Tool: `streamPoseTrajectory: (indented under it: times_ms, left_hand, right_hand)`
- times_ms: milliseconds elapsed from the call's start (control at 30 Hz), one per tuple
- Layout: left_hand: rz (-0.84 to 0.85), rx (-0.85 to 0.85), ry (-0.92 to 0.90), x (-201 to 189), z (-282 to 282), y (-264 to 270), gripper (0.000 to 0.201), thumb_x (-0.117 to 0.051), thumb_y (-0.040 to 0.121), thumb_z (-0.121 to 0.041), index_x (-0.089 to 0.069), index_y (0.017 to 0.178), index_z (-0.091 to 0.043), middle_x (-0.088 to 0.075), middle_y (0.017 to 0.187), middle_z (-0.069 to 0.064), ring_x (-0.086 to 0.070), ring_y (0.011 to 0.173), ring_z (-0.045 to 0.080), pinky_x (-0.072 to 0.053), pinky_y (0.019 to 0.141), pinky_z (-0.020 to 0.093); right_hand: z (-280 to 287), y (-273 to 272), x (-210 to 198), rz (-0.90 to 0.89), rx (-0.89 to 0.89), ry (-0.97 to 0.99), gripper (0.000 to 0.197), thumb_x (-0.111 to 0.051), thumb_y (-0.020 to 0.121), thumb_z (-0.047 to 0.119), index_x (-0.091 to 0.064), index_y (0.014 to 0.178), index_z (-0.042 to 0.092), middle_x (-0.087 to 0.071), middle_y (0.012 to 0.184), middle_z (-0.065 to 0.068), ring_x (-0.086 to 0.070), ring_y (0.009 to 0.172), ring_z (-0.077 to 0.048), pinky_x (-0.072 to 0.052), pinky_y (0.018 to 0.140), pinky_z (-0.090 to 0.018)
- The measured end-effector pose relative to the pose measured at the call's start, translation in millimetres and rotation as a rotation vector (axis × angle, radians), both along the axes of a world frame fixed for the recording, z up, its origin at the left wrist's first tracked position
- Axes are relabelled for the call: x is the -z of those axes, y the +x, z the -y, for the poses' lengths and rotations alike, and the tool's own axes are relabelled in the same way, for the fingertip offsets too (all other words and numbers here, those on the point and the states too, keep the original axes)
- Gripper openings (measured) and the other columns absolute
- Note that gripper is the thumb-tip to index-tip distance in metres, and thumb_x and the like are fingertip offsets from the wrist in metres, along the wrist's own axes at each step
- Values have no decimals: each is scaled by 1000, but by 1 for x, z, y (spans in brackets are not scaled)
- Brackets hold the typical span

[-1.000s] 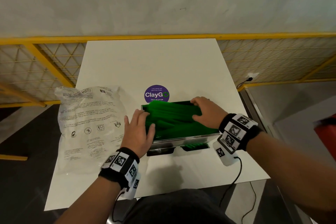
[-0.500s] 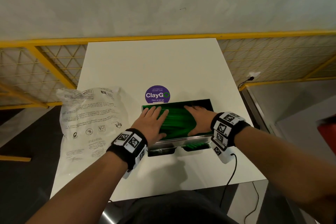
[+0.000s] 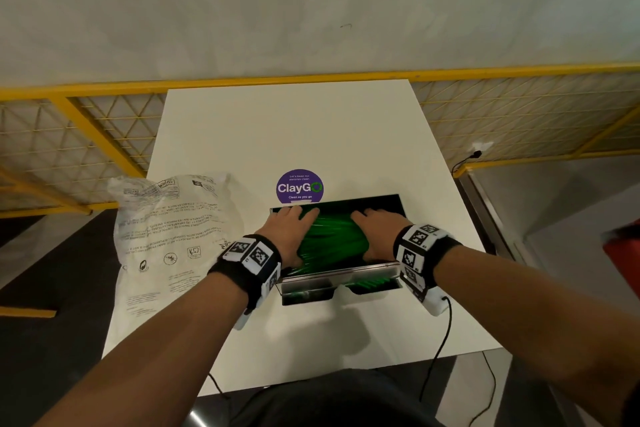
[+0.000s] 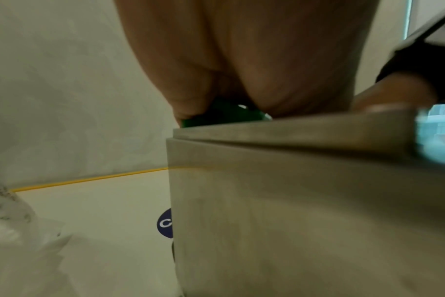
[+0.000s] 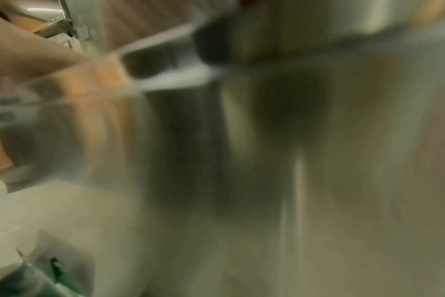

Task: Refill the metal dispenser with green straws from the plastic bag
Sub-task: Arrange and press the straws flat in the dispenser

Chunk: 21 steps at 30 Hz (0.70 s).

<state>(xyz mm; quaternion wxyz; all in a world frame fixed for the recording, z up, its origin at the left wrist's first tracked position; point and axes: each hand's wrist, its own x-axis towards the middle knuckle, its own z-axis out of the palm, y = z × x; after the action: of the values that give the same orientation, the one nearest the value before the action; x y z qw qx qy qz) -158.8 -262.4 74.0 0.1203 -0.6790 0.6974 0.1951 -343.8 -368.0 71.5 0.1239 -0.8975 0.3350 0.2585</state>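
Pressing green straws [image 3: 330,239], left hand [image 3: 289,230], right hand [image 3: 379,232]

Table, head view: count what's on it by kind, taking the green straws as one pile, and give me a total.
Metal dispenser: 1
Pile of green straws: 1
Plastic bag: 1
Round purple sticker: 1
Hands pressing on the straws, left and right: 2
Total: 6
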Motion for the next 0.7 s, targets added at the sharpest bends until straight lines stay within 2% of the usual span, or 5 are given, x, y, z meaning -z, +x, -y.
streamPoseTrajectory:
  times_ms: [233, 400, 567, 633, 700]
  left_hand:
    - [-191, 1, -132, 2, -14, 11, 84, -63, 87, -36, -12, 150, -15, -30, 147, 6, -30, 134, 23, -27, 110, 33]
    - [-187, -64, -156, -4, -25, 7, 64, -44, 95, -43, -13, 150, -27, -26, 152, -3, -20, 141, 16, -8, 114, 43]
    - [-131, -61, -216, -8, -26, 1, 88, -2, 72, -69, -15, 149, -30, -26, 153, -3, -20, 142, 16, -7, 113, 40]
    - [-131, -66, -286, -13, -26, -5, 89, 0, 71, -68, -21, 148, -28, -31, 150, -4, -24, 139, 15, -8, 109, 36]
    - [-147, -52, -317, -18, -28, -12, 82, -12, 76, -67, -28, 145, -26, -35, 147, -3, -29, 136, 16, -13, 106, 36]
  right_hand:
    - [-2, -14, 0, 173, 79, -3, 75, -71, 78, 39, -33, 140, 22, -49, 132, -7, -45, 120, -28, -37, 101, -43]
    - [-4, -15, -6, 198, 90, 27, 80, -66, 80, 51, -28, 145, 24, -42, 138, -5, -41, 125, -27, -35, 104, -44]
    - [-10, -13, -8, 126, 45, -12, 89, -64, 79, 54, -16, 149, 27, -35, 144, -4, -35, 131, -28, -23, 108, -46]
    - [-10, -12, -11, 143, 49, -6, 91, -67, 78, 49, -15, 149, 28, -33, 145, -4, -34, 131, -29, -24, 108, -46]
    - [-8, -12, -14, 169, 68, 19, 91, -69, 77, 45, -16, 149, 28, -32, 146, -4, -33, 132, -29, -26, 109, -47]
